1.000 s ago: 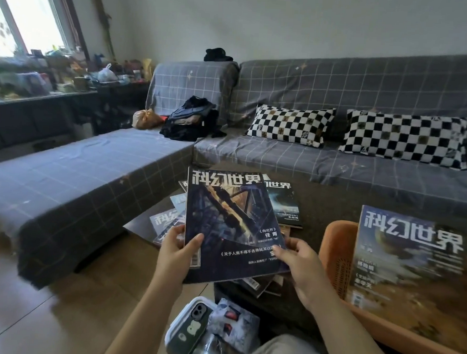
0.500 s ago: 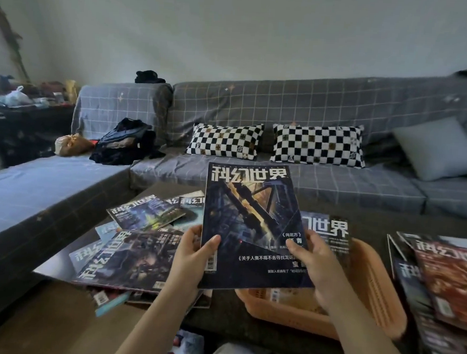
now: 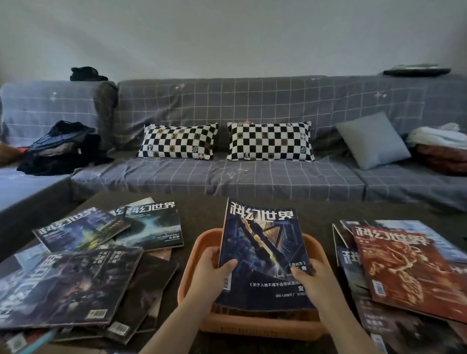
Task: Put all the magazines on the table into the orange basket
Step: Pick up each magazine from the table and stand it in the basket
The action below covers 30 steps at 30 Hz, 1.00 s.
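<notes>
At the lower left of the frame a loose pile of magazines (image 3: pixel 79 271) lies fanned across the desk (image 3: pixel 203 207). At lower centre the left hand (image 3: pixel 212 271) and right hand (image 3: pixel 312 280) each pinch a lower side edge of the dark blue magazine (image 3: pixel 263 249), thumbs on the cover. It tilts over the orange basket (image 3: pixel 258 326), directly beneath the grip, its long axis running away from the person and its far end sticking up past the far rim. Lowering it flat looks like the next move. At lower right, a second pile (image 3: pixel 406 275) waits, topped by a red cover.
</notes>
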Each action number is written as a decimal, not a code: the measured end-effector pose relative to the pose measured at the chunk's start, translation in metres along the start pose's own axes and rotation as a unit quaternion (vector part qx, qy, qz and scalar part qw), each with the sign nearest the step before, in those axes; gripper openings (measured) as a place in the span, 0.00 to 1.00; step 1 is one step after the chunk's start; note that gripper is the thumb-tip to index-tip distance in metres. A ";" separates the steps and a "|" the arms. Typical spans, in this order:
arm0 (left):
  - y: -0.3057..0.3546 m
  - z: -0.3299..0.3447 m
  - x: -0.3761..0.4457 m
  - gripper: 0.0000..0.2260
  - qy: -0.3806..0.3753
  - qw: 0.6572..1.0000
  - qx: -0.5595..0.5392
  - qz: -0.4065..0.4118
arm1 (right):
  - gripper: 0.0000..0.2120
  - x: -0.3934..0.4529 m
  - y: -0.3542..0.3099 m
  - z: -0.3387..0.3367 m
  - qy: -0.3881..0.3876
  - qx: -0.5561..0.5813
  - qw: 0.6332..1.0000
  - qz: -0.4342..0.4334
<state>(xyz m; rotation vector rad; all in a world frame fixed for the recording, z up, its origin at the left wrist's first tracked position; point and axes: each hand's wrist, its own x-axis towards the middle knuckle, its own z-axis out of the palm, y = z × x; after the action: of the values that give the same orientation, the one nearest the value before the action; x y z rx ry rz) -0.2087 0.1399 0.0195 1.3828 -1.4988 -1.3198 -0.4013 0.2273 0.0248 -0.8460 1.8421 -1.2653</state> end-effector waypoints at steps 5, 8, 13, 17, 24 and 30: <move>0.001 0.006 0.005 0.14 0.037 0.985 0.167 0.017 | 0.08 0.000 0.002 0.004 0.049 -0.173 0.984 -0.003; -0.002 0.006 0.005 0.13 0.036 0.969 0.244 0.031 | 0.11 0.002 0.002 0.007 0.026 -0.200 0.979 0.006; -0.003 0.005 0.006 0.10 0.030 0.956 0.290 0.034 | 0.14 0.005 0.000 0.009 -0.011 -0.219 0.975 0.032; -0.005 0.003 0.006 0.08 0.033 0.957 0.286 0.027 | 0.18 0.008 0.000 0.010 -0.039 -0.203 0.976 0.062; -0.007 0.001 0.007 0.05 0.032 0.960 0.278 -0.004 | 0.08 0.009 -0.001 0.006 -0.034 -0.135 0.985 0.104; -0.005 0.001 0.006 0.07 0.043 0.956 0.292 -0.011 | 0.04 0.009 -0.001 0.005 -0.032 -0.129 0.984 0.116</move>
<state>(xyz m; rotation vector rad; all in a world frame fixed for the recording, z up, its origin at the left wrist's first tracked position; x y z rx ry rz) -0.2090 0.1346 0.0137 1.7922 -1.9033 -0.8364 -0.4012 0.2173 0.0227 -0.7696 2.0141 -0.8590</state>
